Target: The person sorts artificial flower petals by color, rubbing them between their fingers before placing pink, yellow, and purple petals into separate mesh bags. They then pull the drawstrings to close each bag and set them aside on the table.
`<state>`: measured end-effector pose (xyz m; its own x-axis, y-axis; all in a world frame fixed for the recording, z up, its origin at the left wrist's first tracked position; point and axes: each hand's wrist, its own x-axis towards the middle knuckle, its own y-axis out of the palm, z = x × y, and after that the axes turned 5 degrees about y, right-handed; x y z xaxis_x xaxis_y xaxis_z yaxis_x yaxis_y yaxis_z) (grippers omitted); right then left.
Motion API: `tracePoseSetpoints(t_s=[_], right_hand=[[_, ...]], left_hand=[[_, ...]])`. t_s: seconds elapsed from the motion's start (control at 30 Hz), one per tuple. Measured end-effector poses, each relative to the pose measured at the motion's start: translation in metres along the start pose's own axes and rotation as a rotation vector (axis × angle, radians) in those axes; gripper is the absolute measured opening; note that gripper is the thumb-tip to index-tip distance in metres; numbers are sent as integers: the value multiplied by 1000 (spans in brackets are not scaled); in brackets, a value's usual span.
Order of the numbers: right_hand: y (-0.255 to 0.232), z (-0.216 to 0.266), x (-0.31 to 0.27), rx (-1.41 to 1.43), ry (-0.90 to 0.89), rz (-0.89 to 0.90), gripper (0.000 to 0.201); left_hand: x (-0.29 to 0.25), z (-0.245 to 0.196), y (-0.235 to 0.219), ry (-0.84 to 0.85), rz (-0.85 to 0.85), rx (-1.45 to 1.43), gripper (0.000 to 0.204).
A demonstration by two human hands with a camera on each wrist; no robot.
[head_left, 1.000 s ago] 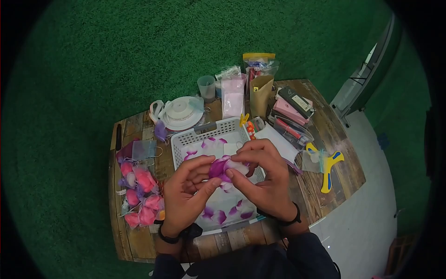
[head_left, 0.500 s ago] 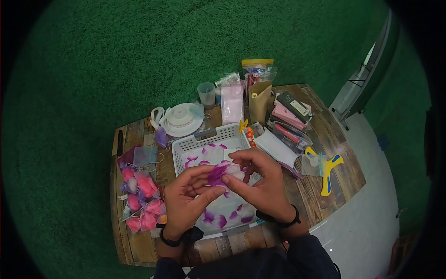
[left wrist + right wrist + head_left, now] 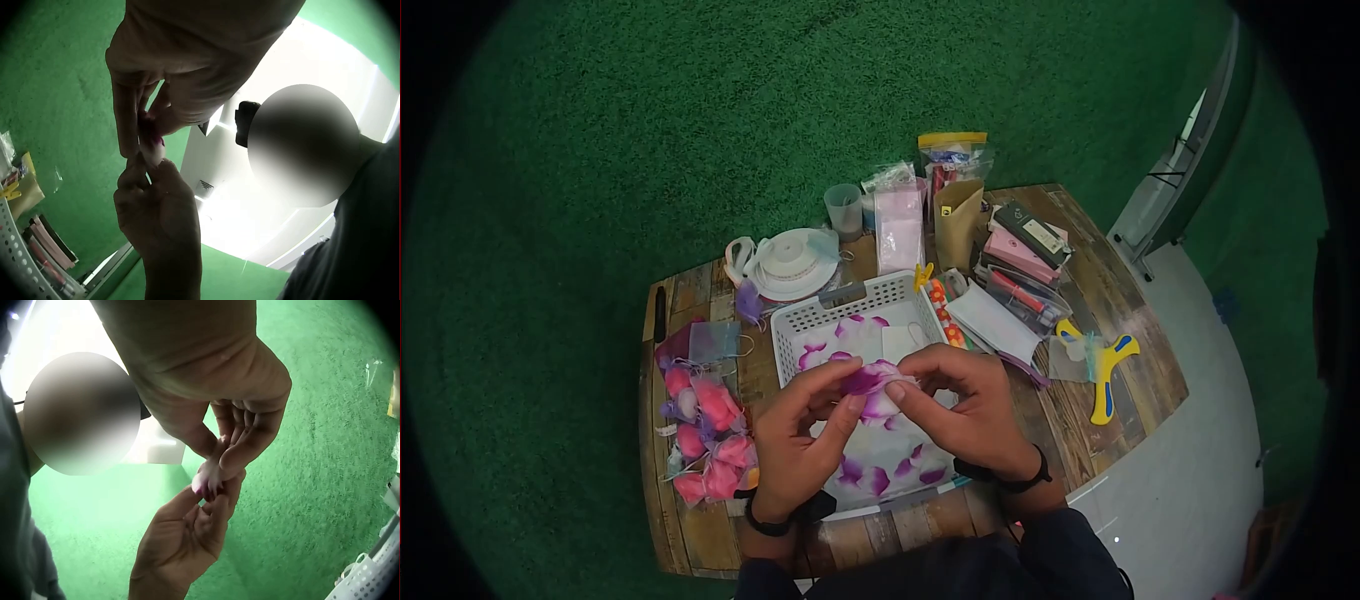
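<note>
Over the white basket (image 3: 890, 291), both hands hold purple-and-white petals (image 3: 876, 379), which look like thin fabric. My left hand (image 3: 805, 432) pinches their left side between thumb and fingers. On the other side my right hand (image 3: 965, 402) grips the white part, its thumb lying across the front. The left wrist view has the petals (image 3: 152, 149) between the fingertips of both hands. Seen from the right wrist, the petals' purple tips (image 3: 207, 489) sit at the left hand's fingers. More loose petals (image 3: 865, 476) lie spread in the basket below.
Pink and purple sachets (image 3: 715, 405) are heaped at the table's left. Behind the basket stand a ribbon spool (image 3: 792, 262), a plastic cup (image 3: 844, 212), pink packets (image 3: 899, 228) and a brown paper bag (image 3: 958, 235). Boxes (image 3: 1022, 245) and a yellow-and-blue three-armed object (image 3: 1108, 380) lie right.
The petals have been turned and spread between the fingers, with more of a white-and-purple petal hanging below the thumbs now. Both hands sit slightly lower in the head view.
</note>
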<state>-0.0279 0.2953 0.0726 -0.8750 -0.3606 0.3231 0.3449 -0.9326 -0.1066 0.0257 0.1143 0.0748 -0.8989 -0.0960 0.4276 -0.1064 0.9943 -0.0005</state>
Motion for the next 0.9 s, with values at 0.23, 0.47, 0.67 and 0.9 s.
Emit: tracePoseSetpoints(t_s=[0.23, 0.47, 0.67, 0.9], right_hand=[[-2, 13, 1, -150, -53, 79, 16], [0, 5, 1, -151, -152, 4, 15], [-2, 4, 4, -169, -196, -93, 16], [-1, 1, 4, -190, -230, -42, 23]], left_hand=[[7, 3, -2, 305, 99, 353, 22], [-1, 6, 0, 174, 48, 282, 24], [3, -1, 0, -193, 101, -178, 34], [5, -1, -1, -181, 144, -80, 33]])
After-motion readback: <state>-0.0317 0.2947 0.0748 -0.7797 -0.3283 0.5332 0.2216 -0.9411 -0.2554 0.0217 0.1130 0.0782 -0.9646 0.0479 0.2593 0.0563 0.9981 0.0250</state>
